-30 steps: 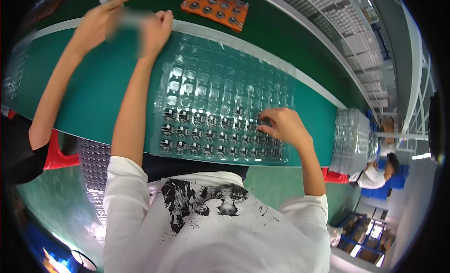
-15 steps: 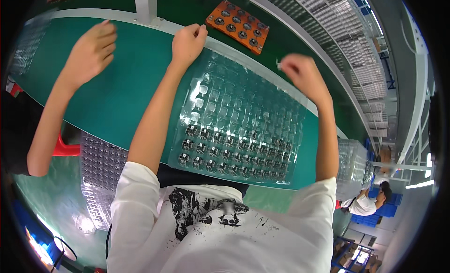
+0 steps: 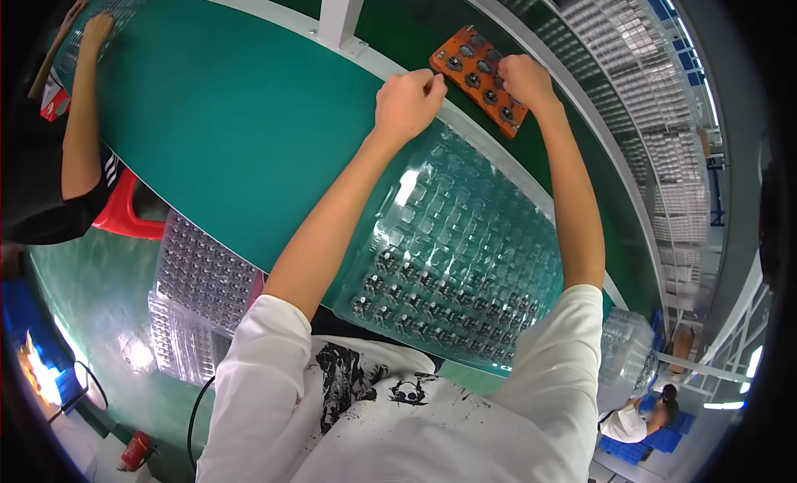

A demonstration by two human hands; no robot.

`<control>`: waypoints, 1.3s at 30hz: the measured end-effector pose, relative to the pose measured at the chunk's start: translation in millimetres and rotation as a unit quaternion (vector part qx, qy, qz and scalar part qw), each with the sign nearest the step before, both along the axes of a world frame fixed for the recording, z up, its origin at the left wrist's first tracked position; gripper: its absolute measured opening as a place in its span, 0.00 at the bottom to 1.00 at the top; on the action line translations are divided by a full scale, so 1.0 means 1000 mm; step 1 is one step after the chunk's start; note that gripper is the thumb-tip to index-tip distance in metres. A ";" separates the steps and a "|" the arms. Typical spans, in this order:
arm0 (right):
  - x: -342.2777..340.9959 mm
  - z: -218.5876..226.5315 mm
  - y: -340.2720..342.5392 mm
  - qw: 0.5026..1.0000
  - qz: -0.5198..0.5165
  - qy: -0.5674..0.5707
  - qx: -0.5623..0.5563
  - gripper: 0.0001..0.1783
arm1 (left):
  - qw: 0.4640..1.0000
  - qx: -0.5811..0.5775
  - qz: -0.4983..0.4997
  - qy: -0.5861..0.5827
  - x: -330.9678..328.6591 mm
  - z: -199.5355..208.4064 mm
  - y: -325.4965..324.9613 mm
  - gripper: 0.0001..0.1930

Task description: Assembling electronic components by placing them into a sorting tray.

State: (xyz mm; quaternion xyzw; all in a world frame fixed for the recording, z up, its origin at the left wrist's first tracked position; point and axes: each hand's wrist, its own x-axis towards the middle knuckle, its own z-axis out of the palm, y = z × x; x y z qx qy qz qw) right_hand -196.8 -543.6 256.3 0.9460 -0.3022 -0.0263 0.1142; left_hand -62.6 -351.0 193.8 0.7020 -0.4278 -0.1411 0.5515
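My right hand point(image 3: 525, 82) is over the far right side of an orange fixture plate point(image 3: 496, 109), its fingers pinched together above one of the dark round parts point(image 3: 472, 80) seated there. What the fingertips hold is hidden. My left hand point(image 3: 410, 106) is closed just left of the plate's near side, thumb against curled fingers; anything inside it is too small to make out. Below both hands a clear plastic tray point(image 3: 448, 192) lies on the green table point(image 3: 241, 101). Its nearest rows of pockets hold several small black and silver parts point(image 3: 415, 303); the farther pockets show none.
A white post point(image 3: 339, 18) rises at the table's far edge. At the far left a co-worker's hand point(image 3: 98, 28) touches another clear tray point(image 3: 120, 14). Filled trays point(image 3: 203, 267) are stacked below the table beside a red stool point(image 3: 133, 209). More clear trays point(image 3: 624, 350) stand at the right.
My right hand has moved from right of the orange plate onto it. My left hand stays closed near the plate. The co-worker's arm has moved away to the far left; the whole view has shifted.
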 end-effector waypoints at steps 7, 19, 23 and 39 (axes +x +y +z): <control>0.004 -0.011 0.013 0.998 -0.027 0.025 -0.048 0.05 | 1.000 -0.028 0.005 -0.007 -0.001 -0.006 -0.003 0.16; -0.087 0.006 0.004 0.947 -0.013 -0.302 0.108 0.15 | 1.000 -0.017 0.008 -0.023 0.002 -0.012 -0.004 0.16; -0.214 -0.007 0.021 0.937 -0.115 -0.325 0.056 0.13 | 0.996 -0.070 0.003 -0.051 0.001 -0.014 -0.007 0.16; -0.365 -0.082 0.071 0.822 -0.311 -0.477 -0.015 0.12 | 0.902 0.001 -0.234 -0.363 0.023 0.040 -0.093 0.08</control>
